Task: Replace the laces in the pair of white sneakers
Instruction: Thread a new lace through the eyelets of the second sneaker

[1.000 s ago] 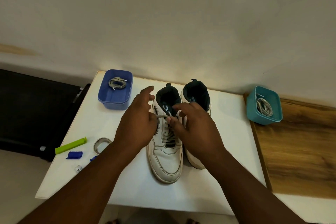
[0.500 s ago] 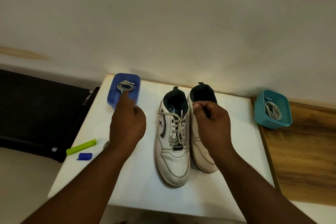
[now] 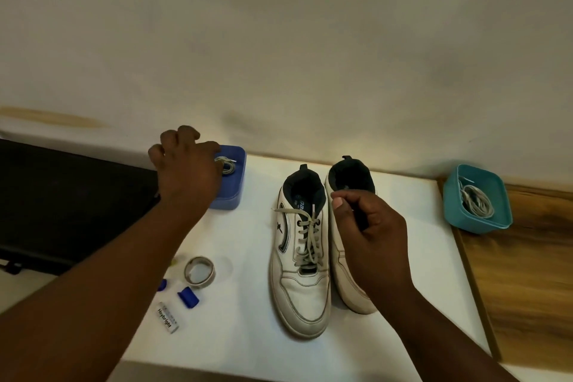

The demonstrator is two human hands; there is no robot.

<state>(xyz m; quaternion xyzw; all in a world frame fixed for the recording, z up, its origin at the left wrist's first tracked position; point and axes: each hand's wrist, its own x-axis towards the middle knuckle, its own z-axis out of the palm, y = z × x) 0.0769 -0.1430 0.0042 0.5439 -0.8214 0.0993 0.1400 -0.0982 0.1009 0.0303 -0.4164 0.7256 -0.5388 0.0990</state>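
1. The left hand (image 3: 186, 164) covered most of the blue tub (image 3: 232, 192) at the table's far left corner; only a small part of a coiled grey lace (image 3: 228, 164) showed past the knuckles.
2. Its fingers were curled over the tub, but whether they gripped the lace could not be told, as the fingertips were hidden.
3. The right hand (image 3: 369, 232) lay over the right sneaker (image 3: 348, 288), hiding its eyelets and tongue, so whether that shoe carried a lace could not be made out.
4. The right hand's thumb and forefinger were pressed together near the shoe's collar; what they pinched, if anything, was too small to see.
5. The left forearm hid part of a small blue piece and a yellowish-green object on the white table (image 3: 403, 335).
6. The left sneaker (image 3: 300, 273) stood beside the right one at mid-table, toes toward the person, touching or nearly so.
7. It was white with dark trim, a dark lining and scuffed leather; its grey lace (image 3: 308, 236) was threaded through the eyelets and untied, with one end trailing to the left.
8. A teal tub (image 3: 493, 220) at the table's right edge held another bundle of pale laces (image 3: 474, 198).
9. Near the left forearm lay a tape roll (image 3: 199, 270), a blue cap (image 3: 188, 297) and a small white tube (image 3: 169, 317).
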